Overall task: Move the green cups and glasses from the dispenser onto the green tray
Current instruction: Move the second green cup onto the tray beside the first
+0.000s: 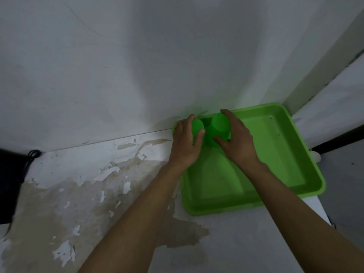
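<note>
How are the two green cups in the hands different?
The cup in the left hand sits at the tray's far left corner and is mostly covered; the cup in the right hand stands further right and shows more. The right one looks bigger. Both are green, upside down and gripped.

Both forearms are bare, left hand (pixel 187 138) and right hand (pixel 237 141) ungloved (no rings).

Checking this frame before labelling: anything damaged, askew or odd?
Yes. The white painted counter surface is badly peeled and stained brown left of the green plastic tray. The tray sits skewed to the wall. Both green cups, left and right, stand upside down.
</note>
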